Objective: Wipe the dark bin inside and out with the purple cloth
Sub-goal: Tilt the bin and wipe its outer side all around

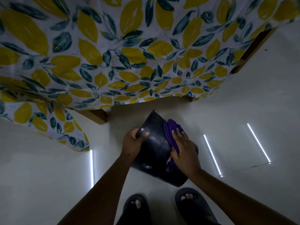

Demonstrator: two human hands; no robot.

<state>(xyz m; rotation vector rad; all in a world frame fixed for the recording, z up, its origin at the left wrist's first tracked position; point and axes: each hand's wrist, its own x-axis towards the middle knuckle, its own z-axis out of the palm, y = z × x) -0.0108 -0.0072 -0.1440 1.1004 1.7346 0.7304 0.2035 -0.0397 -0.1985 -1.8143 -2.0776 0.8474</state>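
Observation:
The dark bin [155, 153] is held tilted above the pale floor, its rim pointing away toward the table and its base near my feet. My left hand [132, 141] grips the bin's left edge near the rim. My right hand [185, 151] lies flat on the bin's outer wall and presses the purple cloth [170, 130] against it. Part of the cloth is hidden under my palm. The bin's inside is not visible.
A table draped in a lemon-print tablecloth [113, 59] fills the upper half, with wooden legs [97, 116] just beyond the bin. My feet in dark sandals [191, 203] stand below the bin. The glossy white floor [243, 111] shows bright light-strip reflections.

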